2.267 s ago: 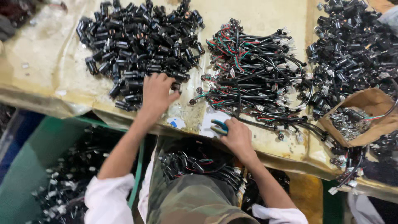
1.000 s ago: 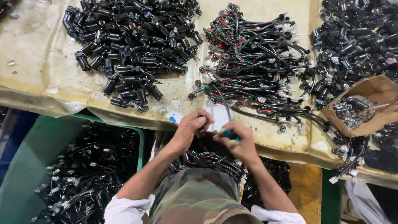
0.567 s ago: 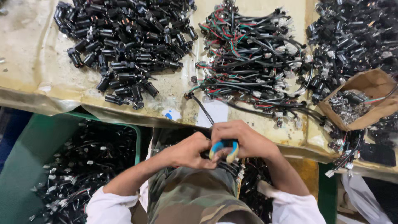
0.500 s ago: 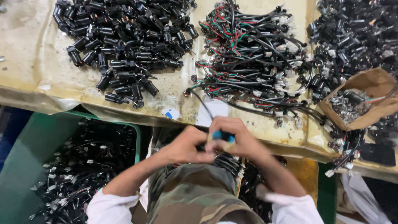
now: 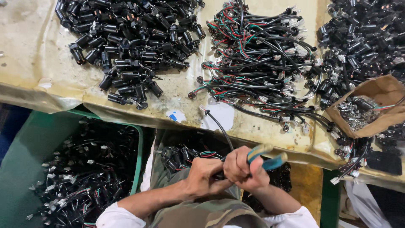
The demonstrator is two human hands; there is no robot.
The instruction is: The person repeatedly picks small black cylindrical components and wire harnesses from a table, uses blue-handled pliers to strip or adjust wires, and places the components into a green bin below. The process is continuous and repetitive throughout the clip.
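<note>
My right hand (image 5: pixel 245 168) grips a pair of blue-handled pliers (image 5: pixel 266 156) close to my body, below the table edge. My left hand (image 5: pixel 205 175) is pressed against it and holds a small black part at the pliers' jaws; the part itself is mostly hidden by my fingers. A black cable (image 5: pixel 217 126) runs from my hands up over the table edge to a white connector end (image 5: pixel 203 109). On the table lie a heap of black cylindrical connectors (image 5: pixel 130 38) and a tangle of black cables with red and green wires (image 5: pixel 253 55).
A green crate (image 5: pixel 76 169) full of finished wired parts stands at lower left. A second container (image 5: pixel 181 154) of cables sits in front of my lap. A brown cardboard box (image 5: pixel 371 107) with small metal parts rests at right, below another black heap (image 5: pixel 363 38).
My left hand left the connector heap and my right hand lifted the pliers off the table. Both hands came together at my lap, the cable trailing from them.
</note>
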